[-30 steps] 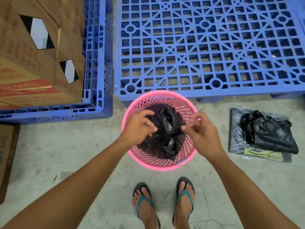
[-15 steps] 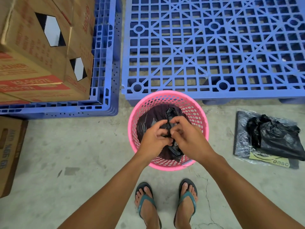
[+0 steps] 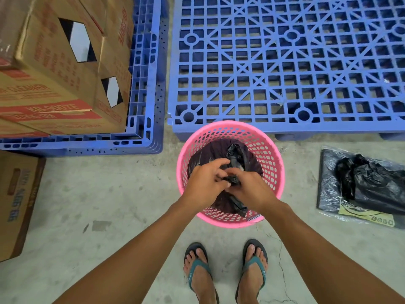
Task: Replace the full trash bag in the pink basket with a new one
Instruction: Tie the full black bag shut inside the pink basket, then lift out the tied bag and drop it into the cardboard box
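Note:
A pink perforated basket [image 3: 271, 159] stands on the concrete floor just in front of my feet. Inside it sits a full dark trash bag [image 3: 208, 154] with its loose ends gathered at the middle. My left hand [image 3: 206, 183] and my right hand [image 3: 249, 189] meet over the basket, both pinching the bag's black ends at a small knot between the fingers. To the right on the floor lies a flat pack of new black bags [image 3: 328, 194] with a crumpled black bag [image 3: 377, 183] on top.
A blue plastic pallet [image 3: 285, 62] lies directly behind the basket. A second blue pallet [image 3: 151, 84] at the left carries stacked cardboard boxes [image 3: 54, 73]. Another cardboard box [image 3: 17, 198] stands on the floor at the far left.
My two hands were apart, each pulling a bag end; they have come together over the middle of the bag. The view has shifted slightly, so the basket sits further right.

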`<control>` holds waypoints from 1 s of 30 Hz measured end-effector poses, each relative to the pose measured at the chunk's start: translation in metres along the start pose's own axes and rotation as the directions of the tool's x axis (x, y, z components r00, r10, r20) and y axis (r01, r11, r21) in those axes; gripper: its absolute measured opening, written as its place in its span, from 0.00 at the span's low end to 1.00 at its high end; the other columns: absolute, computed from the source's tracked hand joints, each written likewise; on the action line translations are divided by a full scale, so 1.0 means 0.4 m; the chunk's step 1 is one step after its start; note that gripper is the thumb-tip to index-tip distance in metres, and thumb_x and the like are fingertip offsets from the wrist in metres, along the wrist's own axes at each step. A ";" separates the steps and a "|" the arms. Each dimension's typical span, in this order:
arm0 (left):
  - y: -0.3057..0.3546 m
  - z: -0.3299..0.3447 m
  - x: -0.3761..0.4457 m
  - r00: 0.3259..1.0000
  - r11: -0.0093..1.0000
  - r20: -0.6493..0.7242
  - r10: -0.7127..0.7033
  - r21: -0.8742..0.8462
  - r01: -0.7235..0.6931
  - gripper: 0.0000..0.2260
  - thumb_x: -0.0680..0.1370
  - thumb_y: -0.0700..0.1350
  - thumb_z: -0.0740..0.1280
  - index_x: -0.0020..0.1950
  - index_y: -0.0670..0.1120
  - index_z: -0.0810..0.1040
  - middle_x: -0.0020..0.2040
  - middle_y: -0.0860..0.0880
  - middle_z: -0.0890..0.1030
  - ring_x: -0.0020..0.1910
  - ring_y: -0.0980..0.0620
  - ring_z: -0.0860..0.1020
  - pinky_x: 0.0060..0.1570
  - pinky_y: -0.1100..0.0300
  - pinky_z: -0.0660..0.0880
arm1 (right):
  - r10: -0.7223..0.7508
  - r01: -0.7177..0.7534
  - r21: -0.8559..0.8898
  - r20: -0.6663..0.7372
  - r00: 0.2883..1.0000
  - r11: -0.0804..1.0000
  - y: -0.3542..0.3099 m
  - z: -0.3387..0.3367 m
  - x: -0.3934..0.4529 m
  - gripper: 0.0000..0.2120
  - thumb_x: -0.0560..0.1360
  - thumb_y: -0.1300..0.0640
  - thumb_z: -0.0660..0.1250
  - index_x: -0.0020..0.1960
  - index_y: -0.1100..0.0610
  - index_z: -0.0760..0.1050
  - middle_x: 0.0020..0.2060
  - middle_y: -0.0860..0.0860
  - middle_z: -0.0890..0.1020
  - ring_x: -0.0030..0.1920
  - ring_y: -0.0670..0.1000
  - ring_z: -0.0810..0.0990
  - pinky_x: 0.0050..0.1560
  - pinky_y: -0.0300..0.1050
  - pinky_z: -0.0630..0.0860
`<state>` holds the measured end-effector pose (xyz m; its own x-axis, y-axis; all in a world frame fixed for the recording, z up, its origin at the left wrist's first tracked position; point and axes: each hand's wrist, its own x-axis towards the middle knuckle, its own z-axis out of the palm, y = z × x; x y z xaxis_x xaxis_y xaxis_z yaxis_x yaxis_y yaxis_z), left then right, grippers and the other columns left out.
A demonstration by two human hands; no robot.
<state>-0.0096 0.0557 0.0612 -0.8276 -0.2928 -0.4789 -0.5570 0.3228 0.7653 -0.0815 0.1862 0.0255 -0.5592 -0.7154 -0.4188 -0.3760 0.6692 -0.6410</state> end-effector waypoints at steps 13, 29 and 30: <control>0.025 -0.223 -0.221 0.995 0.709 -0.087 -0.040 0.699 0.090 0.27 0.79 0.55 0.59 0.74 0.44 0.60 0.74 0.44 0.66 0.73 0.46 0.63 0.74 0.54 0.55 | 0.218 -0.189 0.132 -0.258 0.941 0.973 -0.160 -0.163 -0.087 0.09 0.76 0.59 0.65 0.53 0.60 0.80 0.45 0.62 0.85 0.47 0.62 0.81 0.41 0.42 0.68; 0.275 -0.608 -0.831 0.820 0.678 -0.552 -0.153 0.545 0.493 0.38 0.79 0.64 0.48 0.77 0.40 0.41 0.80 0.43 0.44 0.79 0.47 0.43 0.76 0.52 0.40 | -0.406 0.377 -0.586 0.089 0.910 0.717 -0.944 -0.456 -0.368 0.23 0.77 0.63 0.55 0.70 0.47 0.65 0.45 0.57 0.83 0.43 0.59 0.81 0.32 0.46 0.66; 0.264 -0.638 -0.870 0.792 0.680 -0.585 -0.175 0.510 0.527 0.38 0.79 0.64 0.48 0.77 0.40 0.41 0.80 0.43 0.45 0.79 0.46 0.43 0.76 0.52 0.40 | -0.458 0.429 -0.613 0.122 0.881 0.663 -1.004 -0.448 -0.376 0.23 0.77 0.63 0.55 0.70 0.47 0.65 0.49 0.58 0.82 0.47 0.60 0.81 0.35 0.47 0.70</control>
<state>0.2375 -0.0379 0.4184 -0.5172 -0.8148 -0.2619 -0.8503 0.5240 0.0490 0.0211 0.0611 0.4610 -0.2305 -0.9608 -0.1540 -0.9424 0.2598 -0.2108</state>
